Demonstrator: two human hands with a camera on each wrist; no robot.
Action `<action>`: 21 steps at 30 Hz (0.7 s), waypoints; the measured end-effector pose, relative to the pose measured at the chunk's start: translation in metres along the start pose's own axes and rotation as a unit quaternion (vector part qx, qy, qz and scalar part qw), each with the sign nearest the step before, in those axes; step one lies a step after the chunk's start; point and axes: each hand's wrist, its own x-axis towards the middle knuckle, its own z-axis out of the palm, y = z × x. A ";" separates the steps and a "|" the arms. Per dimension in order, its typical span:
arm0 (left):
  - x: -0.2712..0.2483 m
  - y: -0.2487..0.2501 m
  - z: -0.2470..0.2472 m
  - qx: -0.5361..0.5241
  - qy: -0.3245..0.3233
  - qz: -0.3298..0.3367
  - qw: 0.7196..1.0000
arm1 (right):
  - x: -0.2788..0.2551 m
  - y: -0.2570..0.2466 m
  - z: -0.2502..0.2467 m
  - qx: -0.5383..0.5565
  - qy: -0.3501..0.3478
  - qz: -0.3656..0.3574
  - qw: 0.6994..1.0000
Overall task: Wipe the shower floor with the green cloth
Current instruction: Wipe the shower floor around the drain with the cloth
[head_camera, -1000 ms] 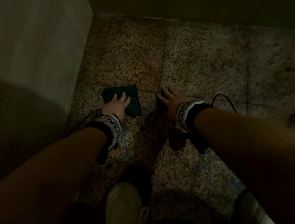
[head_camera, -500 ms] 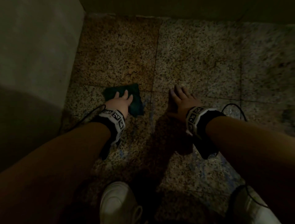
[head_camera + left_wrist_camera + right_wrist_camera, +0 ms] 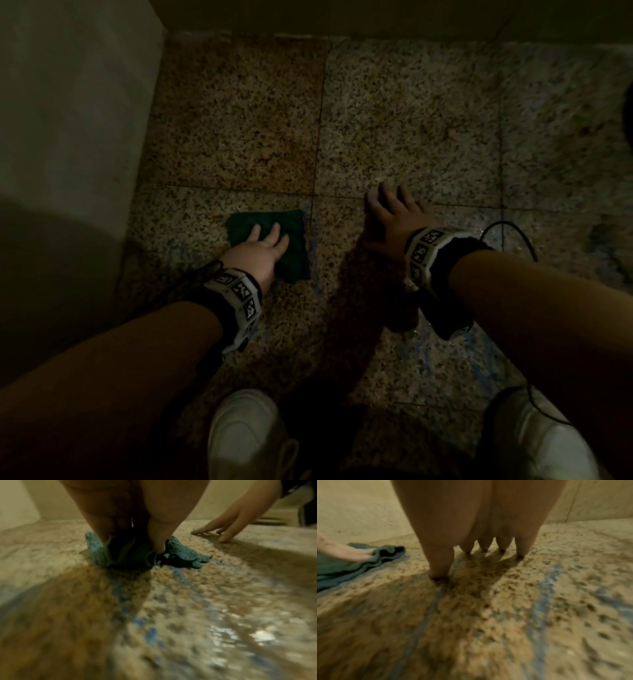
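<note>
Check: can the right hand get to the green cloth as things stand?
Probably yes. The right hand is planted fingers-down on the shower floor, holding nothing, with only bare floor between it and the green cloth. The left hand presses on the cloth, leaving its right edge exposed.

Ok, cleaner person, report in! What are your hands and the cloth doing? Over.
Left hand flat, pressing green cloth on shower floor. Right hand braced on floor, fingers spread. Nothing blocking.
</note>
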 end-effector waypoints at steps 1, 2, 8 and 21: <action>0.001 0.001 -0.003 0.003 -0.001 -0.004 1.000 | 0.002 0.000 0.001 0.002 -0.002 -0.001 1.000; 0.002 0.002 -0.008 0.008 0.002 -0.006 1.000 | 0.003 -0.002 0.001 0.003 -0.005 0.000 1.000; 0.035 0.024 -0.050 0.031 -0.017 -0.027 0.999 | 0.004 -0.002 -0.005 0.010 -0.026 0.004 1.000; 0.017 0.035 -0.010 0.008 -0.024 0.002 1.000 | -0.009 0.036 0.002 0.013 0.007 0.062 0.998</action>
